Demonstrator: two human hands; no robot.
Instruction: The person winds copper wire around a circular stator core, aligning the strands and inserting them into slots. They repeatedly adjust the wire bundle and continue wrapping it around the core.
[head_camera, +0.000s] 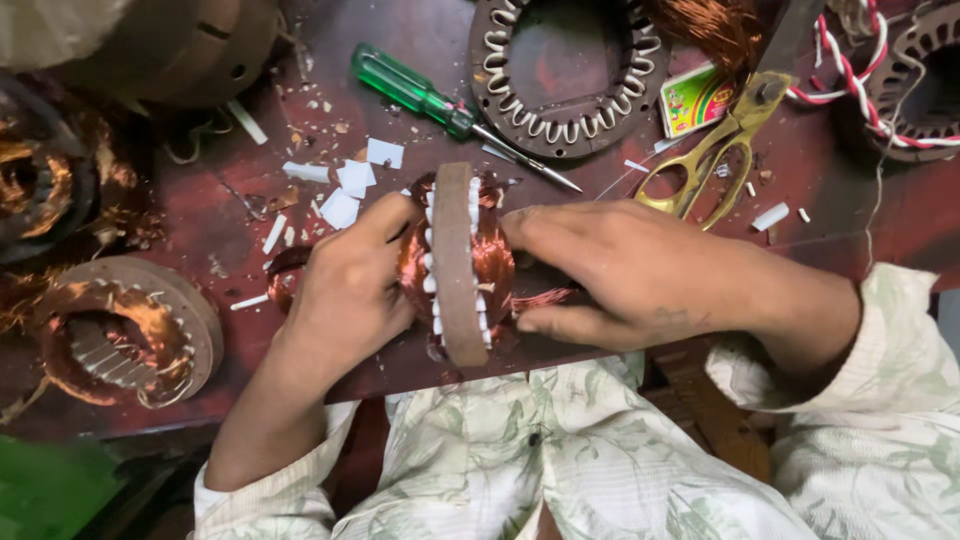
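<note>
Head view showed a stator stood on edge near the front of the dark red table, clamped between both hands: the left hand was pressed against its copper winding on one side, and the right hand was laid over the winding on the other. Behind it, a green screwdriver, brass scissors and white paper scraps were scattered, with an empty stator further back and a wound one at the left edge.
</note>
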